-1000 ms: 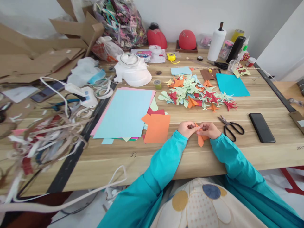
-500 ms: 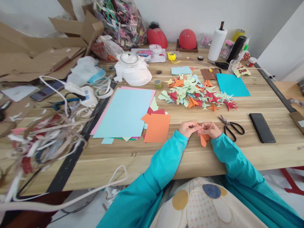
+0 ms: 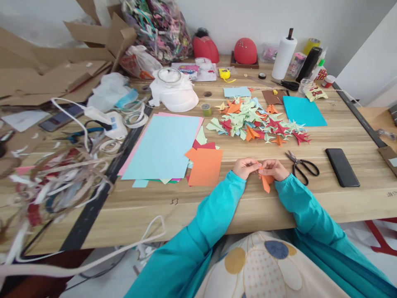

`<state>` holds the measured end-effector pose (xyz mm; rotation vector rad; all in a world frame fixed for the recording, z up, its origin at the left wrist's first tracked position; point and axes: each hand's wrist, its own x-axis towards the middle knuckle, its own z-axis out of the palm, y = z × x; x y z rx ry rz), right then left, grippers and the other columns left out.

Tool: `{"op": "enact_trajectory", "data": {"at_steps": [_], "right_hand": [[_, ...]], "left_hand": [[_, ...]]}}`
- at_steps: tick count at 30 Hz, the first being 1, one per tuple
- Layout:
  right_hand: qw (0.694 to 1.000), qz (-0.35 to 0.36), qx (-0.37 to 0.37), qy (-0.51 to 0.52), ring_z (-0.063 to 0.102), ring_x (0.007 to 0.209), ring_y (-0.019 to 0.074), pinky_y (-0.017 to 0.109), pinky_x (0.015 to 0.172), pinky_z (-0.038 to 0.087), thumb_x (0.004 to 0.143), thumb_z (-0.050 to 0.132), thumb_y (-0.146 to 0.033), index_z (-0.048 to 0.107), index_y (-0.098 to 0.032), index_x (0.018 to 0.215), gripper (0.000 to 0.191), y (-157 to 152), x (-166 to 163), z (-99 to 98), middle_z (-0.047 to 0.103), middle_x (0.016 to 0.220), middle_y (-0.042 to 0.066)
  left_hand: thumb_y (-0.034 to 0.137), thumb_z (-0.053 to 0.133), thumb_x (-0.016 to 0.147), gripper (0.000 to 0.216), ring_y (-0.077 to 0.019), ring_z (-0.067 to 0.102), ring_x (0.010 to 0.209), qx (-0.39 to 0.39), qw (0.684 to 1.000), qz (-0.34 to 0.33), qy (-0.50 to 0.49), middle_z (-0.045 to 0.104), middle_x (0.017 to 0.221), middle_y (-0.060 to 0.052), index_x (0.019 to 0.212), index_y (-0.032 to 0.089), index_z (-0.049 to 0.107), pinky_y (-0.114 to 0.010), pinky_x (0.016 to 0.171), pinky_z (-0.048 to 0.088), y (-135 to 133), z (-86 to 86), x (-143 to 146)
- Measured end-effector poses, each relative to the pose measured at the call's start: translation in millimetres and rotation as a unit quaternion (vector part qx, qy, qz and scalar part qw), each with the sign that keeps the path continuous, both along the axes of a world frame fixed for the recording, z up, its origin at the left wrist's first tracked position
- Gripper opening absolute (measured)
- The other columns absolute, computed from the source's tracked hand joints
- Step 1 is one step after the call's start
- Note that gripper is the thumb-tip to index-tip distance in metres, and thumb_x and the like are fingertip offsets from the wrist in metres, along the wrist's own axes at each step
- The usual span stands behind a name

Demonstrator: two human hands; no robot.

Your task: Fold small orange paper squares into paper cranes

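Both my hands pinch one folded orange paper piece (image 3: 266, 183) just above the table, near its front edge. My left hand (image 3: 246, 167) grips its upper left end between thumb and fingers. My right hand (image 3: 273, 169) holds it from the right, fingers closed round it, with a pointed flap hanging down below. Fingers hide part of the folds. Beyond my hands lies a heap of folded paper cranes (image 3: 248, 118) in green, orange, red and blue. Left of my left hand, an orange sheet (image 3: 205, 167) lies flat. Black-handled scissors (image 3: 302, 166) rest open-bladed right of my right hand.
A black phone (image 3: 342, 167) lies at the right. Light blue sheets (image 3: 163, 147) are stacked on the left, with a thread spool (image 3: 206, 109) behind. A turquoise sheet (image 3: 304, 111) lies beyond the scissors. Tangled strips (image 3: 62, 182) and a power strip (image 3: 114, 126) crowd the far left.
My fingertips have shifted very slightly on the orange paper. Both hands stay in nearly the same place, and everything else on the table is unmoved.
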<state>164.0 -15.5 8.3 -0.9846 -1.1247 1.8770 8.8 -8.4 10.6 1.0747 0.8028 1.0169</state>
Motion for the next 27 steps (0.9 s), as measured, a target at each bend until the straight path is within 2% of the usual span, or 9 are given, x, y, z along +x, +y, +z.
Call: {"op": "enact_trajectory", "data": {"at_steps": [7,12,18,21,27], "right_hand": [[1.000,-0.001,-0.011,0.002,0.063,0.049,0.0129,0.023,0.049,0.051,0.052,0.081,-0.026,0.059,-0.015,0.056,0.025,-0.2,-0.3,2.0,0.066,0.054,-0.001],[1.000,0.001,-0.019,0.001,0.063,0.048,0.0132,0.023,0.049,0.051,0.050,0.082,-0.025,0.059,-0.015,0.055,0.025,-0.8,-1.1,4.3,0.066,0.054,0.000],[0.998,-0.013,-0.060,0.008,0.062,0.044,0.0140,0.022,0.043,0.048,0.048,0.081,-0.022,0.058,-0.015,0.053,0.025,-1.1,0.3,7.4,0.064,0.050,-0.001],[0.996,0.004,-0.090,-0.001,0.061,0.042,0.0138,0.021,0.041,0.047,0.047,0.081,-0.021,0.058,-0.014,0.054,0.025,-1.8,1.1,9.6,0.064,0.049,-0.001],[0.995,0.008,-0.104,-0.001,0.060,0.040,0.0132,0.021,0.041,0.046,0.045,0.080,-0.020,0.059,-0.014,0.053,0.023,-3.7,-0.4,14.2,0.066,0.051,0.000]], "left_hand": [[0.042,0.078,0.051,0.035,-0.0089,0.051,0.047,-0.022,0.999,0.041,0.012,0.059,0.053,0.001,0.060,0.012,0.062,-0.023,0.049,0.043,-1.7,-1.2,1.6],[0.041,0.076,0.055,0.033,-0.0087,0.052,0.048,0.001,0.999,0.030,0.014,0.058,0.054,0.001,0.056,0.012,0.060,-0.023,0.049,0.044,-1.4,-0.4,0.1],[0.034,0.075,0.057,0.035,-0.0125,0.059,0.057,0.004,0.999,-0.002,-0.041,0.064,0.066,-0.002,0.081,0.013,0.064,-0.027,0.056,0.050,2.2,0.6,-7.2],[0.032,0.073,0.059,0.026,-0.0131,0.060,0.055,0.018,0.999,-0.031,-0.030,0.063,0.061,-0.002,0.073,0.013,0.063,-0.027,0.057,0.050,3.6,1.0,-11.1],[0.027,0.069,0.060,0.018,-0.0123,0.058,0.051,0.021,0.998,-0.046,-0.029,0.060,0.056,0.000,0.067,0.013,0.061,-0.025,0.053,0.048,4.8,1.7,-12.4]]}}
